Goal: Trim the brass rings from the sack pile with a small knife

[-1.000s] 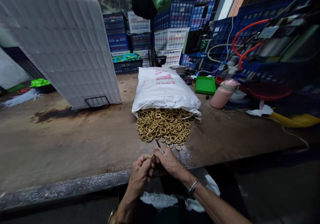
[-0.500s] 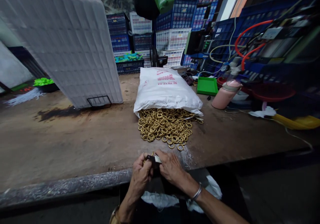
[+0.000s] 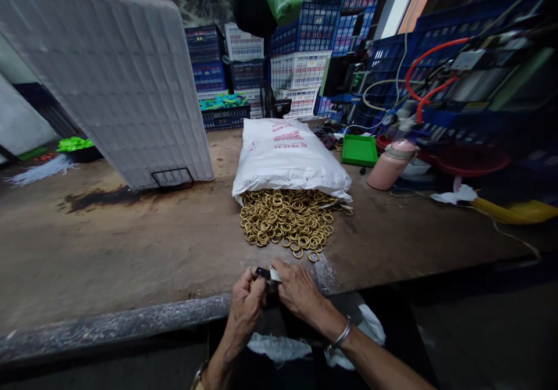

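Just over the table's front edge, my left hand is closed, with a bit of a gold ring showing at its fingertips. My right hand pinches the pale end of a small black-and-white tool, which looks like a short knife. The tool's black end lies against my left fingers; its exact kind is hard to make out. Beyond both hands, a heap of gold rings spills from the mouth of a white woven sack lying on the table.
A tall pale ribbed panel stands at left on a black wire stand. To the right are a green tray, a pink bottle and a machine with red hoses. Stacked crates fill the back.
The black end of the tool shows more plainly between my hands, tilted slightly differently. Both hands stay almost in place, and the rings and sack look the same.
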A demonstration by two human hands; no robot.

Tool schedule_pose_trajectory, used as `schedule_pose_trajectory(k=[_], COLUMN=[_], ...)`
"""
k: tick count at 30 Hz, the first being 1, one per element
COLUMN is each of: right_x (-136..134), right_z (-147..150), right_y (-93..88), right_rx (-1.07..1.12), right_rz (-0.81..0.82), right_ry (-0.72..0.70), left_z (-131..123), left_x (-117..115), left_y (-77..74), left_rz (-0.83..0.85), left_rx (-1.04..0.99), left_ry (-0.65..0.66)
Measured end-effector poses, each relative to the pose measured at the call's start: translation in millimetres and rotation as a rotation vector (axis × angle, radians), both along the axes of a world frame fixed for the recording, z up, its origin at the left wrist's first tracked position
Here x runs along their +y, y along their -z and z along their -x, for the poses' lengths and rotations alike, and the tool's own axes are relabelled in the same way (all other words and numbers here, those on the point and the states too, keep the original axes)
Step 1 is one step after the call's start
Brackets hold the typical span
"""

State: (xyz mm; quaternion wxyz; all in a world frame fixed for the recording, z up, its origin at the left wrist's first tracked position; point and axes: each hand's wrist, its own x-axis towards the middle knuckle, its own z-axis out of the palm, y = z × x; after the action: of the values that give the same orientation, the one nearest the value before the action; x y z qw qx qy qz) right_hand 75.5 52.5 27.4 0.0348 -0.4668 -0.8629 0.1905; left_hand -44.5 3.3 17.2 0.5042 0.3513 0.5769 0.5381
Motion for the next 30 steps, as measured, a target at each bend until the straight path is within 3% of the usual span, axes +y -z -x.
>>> schedule_pose_trajectory(k=[8, 15, 17, 22, 24, 27, 30], right_x=[2, 23, 25, 15, 11, 9, 12], right_z=[-1, -4, 2, 11, 11, 11, 12], right_y=[8.3, 32.1, 29.2, 16.4, 14.4, 13.3, 13.2], right_rx=[0.009, 0.153, 0.323, 0.715, 0.784, 0.848, 0.875], right_rz=[-0.007, -0.013, 0.104, 0.694, 0.845, 0.920, 0.797], right_ry=[-0.001, 0.124, 0.176, 0.186, 0.210, 0.234, 0.199], left_z=[2, 1, 2, 5, 5, 6, 7], left_x=[-4, -15, -12, -7, -7, -8, -8], left_y=[10.7, -7.8, -9.8, -5.1, -3.3, -1.6, 2.0], left_rz=[-0.044, -0.032, -0.013, 0.003, 0.001, 0.008, 0.039], left_rx=[-0.007, -0.219, -0.323, -0.445, -0.458, -0.461, -0.467], left_ry=[-0.010, 0.135, 0.112, 0.086, 0.091, 0.099, 0.065])
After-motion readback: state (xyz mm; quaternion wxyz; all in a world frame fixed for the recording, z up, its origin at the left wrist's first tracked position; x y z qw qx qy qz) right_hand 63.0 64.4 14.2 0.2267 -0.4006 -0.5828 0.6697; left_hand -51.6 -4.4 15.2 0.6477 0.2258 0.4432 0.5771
